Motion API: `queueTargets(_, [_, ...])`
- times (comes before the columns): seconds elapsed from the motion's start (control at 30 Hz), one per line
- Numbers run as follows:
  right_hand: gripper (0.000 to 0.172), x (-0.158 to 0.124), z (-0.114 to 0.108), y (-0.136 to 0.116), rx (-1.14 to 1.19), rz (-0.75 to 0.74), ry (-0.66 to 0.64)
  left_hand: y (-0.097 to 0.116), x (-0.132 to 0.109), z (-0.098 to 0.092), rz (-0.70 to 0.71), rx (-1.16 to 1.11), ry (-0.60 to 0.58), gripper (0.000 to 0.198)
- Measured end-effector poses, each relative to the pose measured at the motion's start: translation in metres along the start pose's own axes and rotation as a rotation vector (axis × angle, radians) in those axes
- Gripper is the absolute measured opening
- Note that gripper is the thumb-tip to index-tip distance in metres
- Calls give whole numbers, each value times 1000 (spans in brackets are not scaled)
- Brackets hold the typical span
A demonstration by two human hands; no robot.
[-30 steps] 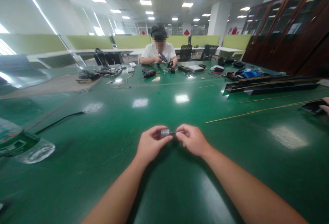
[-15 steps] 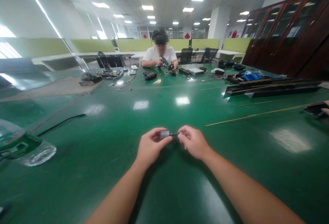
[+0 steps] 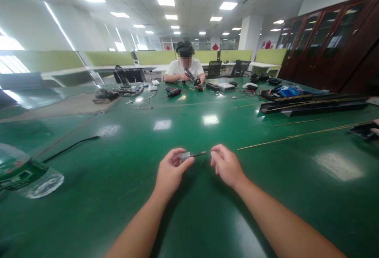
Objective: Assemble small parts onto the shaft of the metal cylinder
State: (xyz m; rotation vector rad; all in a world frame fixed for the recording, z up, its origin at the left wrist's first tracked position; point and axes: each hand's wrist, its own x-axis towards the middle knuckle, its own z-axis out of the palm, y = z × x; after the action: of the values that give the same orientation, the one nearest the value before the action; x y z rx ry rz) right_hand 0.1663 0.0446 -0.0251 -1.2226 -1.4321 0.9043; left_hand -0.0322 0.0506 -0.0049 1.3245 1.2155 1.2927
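Grey, perhaps metal cylinder [image 3: 185,156] pinched in left hand [image 3: 170,173].

Silver-grey cylinder [image 3: 185,156], dark shaft [image 3: 198,154], green tabletop [image 3: 127,131], golden rods [image 3: 266,143]

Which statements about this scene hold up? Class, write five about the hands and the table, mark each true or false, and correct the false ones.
1. The left hand holds a cylinder. True.
2. The right hand touches the rod's tip. False: the right hand is apart from the rod.
3. A bottle is left of the left hand. True.
4. The table is white. False: the table is green.
5. A person is across the table. True.
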Motion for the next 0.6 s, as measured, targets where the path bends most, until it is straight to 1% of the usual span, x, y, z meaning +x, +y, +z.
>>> queueTargets(0.13, [24,1,0,1,-13,9,7,-1,4,-1,-20,-125,79,43])
queueTargets(0.27, [24,1,1,2,-29,-3,-27,-2,7,-4,-61,-282,91,41])
queueTargets(0.43, [24,1,3,2,-46,-16,-77,-2,10,-8,-75,-325,96,48])
queueTargets(0.53, [24,1,4,1,-59,-23,-93,-5,12,-5,-88,-308,111,45])
queueTargets(0.6, [23,2,3,2,-70,-23,-93,-3,11,-3,-102,-263,112,56])
